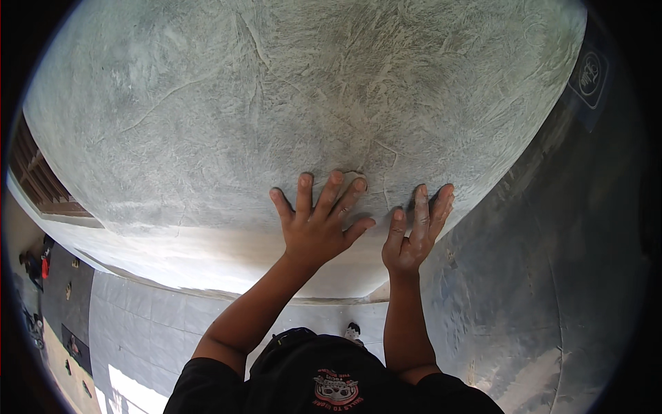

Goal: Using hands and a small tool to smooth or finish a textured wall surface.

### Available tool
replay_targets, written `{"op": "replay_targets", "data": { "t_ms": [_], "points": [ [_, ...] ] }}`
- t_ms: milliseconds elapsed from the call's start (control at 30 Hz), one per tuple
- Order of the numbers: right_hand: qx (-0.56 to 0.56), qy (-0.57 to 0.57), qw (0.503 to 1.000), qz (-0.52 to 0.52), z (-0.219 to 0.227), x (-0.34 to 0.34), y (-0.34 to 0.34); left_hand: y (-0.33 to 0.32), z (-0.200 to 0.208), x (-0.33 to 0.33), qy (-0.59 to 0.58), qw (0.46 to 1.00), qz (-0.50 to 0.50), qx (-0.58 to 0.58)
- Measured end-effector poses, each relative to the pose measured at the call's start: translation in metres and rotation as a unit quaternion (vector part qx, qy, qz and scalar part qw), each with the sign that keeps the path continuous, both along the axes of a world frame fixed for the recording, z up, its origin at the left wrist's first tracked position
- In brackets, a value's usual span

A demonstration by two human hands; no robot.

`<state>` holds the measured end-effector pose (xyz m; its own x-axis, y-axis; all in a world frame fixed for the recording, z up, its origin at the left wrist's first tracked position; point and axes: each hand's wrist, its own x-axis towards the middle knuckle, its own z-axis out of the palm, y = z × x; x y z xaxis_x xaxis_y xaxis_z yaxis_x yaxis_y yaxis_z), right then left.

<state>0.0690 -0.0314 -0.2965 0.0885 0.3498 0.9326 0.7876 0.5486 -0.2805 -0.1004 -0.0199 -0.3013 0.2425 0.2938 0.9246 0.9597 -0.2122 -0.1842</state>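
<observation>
- Resting splayed, your left hand (312, 231) grips nothing; its forefinger partly covers a pale patch (349, 179), perhaps to pin it.
- Your right hand (412, 241) stands straight-fingered, loosely parted, holding nothing visible; wall contact's unclear.
- Right ahead, the rough grey wall (207, 117), within both hands' reach.
- Farther left, a brown window frame (45, 183).

Plaster wall (207, 110): top cut off. Pale piece (353, 175) against wall, mostly hidden by left hand (312, 231). Brown window (45, 183) at wall's left: cropped. Small objects (68, 290) below-left of wall: too tiny to ID.
</observation>
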Motion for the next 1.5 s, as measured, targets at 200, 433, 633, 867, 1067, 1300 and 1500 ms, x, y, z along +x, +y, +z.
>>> {"op": "replay_targets", "data": {
  "t_ms": [200,433,633,867,1067,1300,1500],
  "points": [
    [0.002,-0.041,0.999,-0.031,0.005,-0.022,-0.005,-0.006,-0.017,-0.018,-0.088,0.996,0.011,-0.004],
    [0.031,-0.186,0.982,-0.018,0.023,-0.075,0.001,-0.012,0.003,-0.079,-0.154,0.986,0.062,0.008],
    [0.008,-0.179,0.984,-0.019,0.018,-0.117,-0.006,-0.016,-0.037,-0.101,-0.276,0.96,0.041,0.004],
    [0.021,-0.24,0.971,0.012,0.015,-0.159,-0.006,-0.02,-0.023,-0.143,-0.36,0.932,0.035,0.01],
    [0.037,-0.224,0.973,0.029,0.016,-0.184,-0.004,-0.019,-0.034,-0.171,-0.368,0.928,0.05,0.035],
    [0.019,-0.21,0.977,0.042,0.023,-0.206,-0.012,-0.027,-0.043,-0.198,-0.377,0.923,0.067,0.043],
    [0.021,-0.233,0.97,0.073,0.025,-0.239,-0.014,-0.026,-0.047,-0.226,-0.369,0.926,0.061,0.055]
  ]
}}
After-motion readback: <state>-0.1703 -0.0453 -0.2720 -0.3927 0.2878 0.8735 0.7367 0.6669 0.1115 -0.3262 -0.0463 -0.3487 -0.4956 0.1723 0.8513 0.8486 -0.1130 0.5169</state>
